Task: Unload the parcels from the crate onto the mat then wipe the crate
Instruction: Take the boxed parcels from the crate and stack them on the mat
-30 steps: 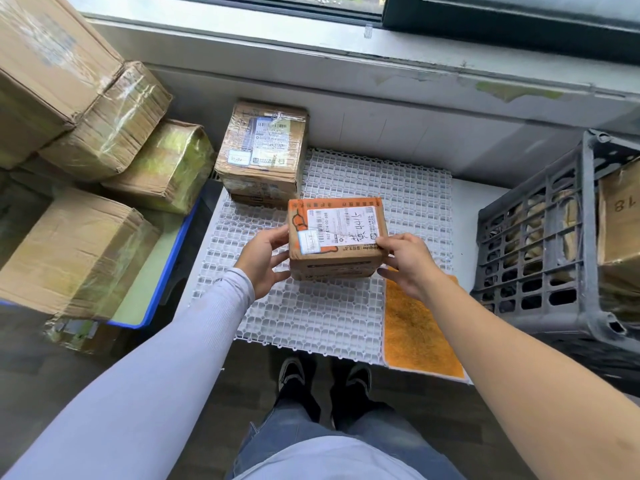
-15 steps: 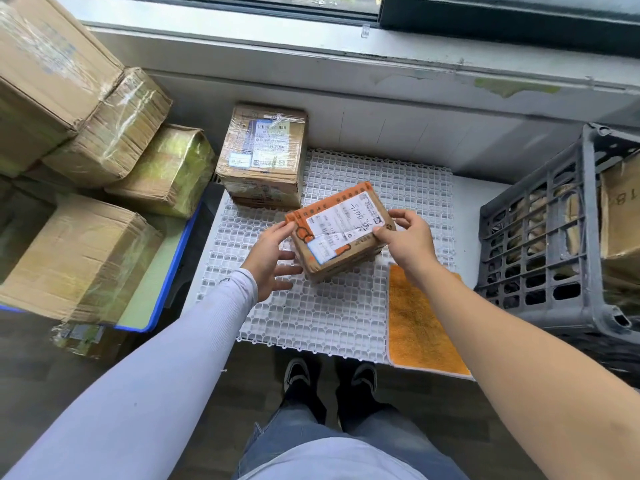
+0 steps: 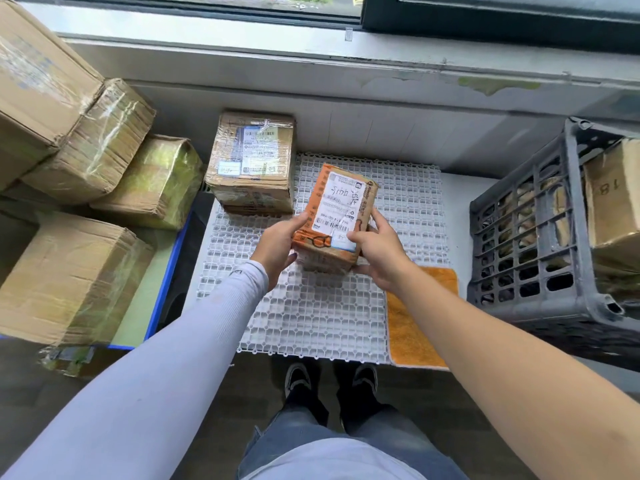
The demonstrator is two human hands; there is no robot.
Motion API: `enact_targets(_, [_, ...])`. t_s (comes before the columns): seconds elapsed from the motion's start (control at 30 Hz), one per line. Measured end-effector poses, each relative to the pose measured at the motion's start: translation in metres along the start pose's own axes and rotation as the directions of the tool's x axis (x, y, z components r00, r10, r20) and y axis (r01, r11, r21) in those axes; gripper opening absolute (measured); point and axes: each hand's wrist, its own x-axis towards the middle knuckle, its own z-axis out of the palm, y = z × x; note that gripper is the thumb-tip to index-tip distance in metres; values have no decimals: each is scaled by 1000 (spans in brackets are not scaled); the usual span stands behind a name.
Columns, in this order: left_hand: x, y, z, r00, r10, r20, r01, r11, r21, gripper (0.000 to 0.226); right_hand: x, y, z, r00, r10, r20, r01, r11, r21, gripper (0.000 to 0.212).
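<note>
A small orange-edged parcel [image 3: 337,209] with a white label sits over the white grid mat [image 3: 311,317], its long side pointing away from me. My left hand [image 3: 277,247] grips its near left corner. My right hand [image 3: 375,252] grips its near right corner, thumb on the label. A taped brown parcel [image 3: 252,161] rests on the mat's far left corner. The grey plastic crate [image 3: 540,258] stands at the right with more parcels [image 3: 613,192] inside. An orange cloth [image 3: 412,323] lies at the mat's right edge.
Several large taped cardboard boxes [image 3: 69,271] are piled at the left on a blue-edged tray [image 3: 162,292]. A grey window ledge [image 3: 346,74] runs along the back. My feet [image 3: 329,379] stand just in front of the mat.
The orange-edged parcel has been turned about a quarter turn, from lying crosswise to pointing away from me. Both hands shifted to its near end.
</note>
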Motion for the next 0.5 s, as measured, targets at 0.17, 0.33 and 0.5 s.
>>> enact_targets(0.17, [7, 11, 3, 996, 81, 23, -80, 996, -36, 30, 14, 4, 8, 993, -97, -65, 92, 992, -82, 79])
enact_targets(0.33, [10, 23, 11, 986, 133, 105, -128, 990, -55, 31, 26, 1, 17, 982, -145, -120, 132, 985, -108, 61])
enact_targets(0.5, [28, 41, 14, 985, 117, 130, -104, 989, -101, 33, 49, -19, 16, 972, -170, -164, 161, 985, -65, 66])
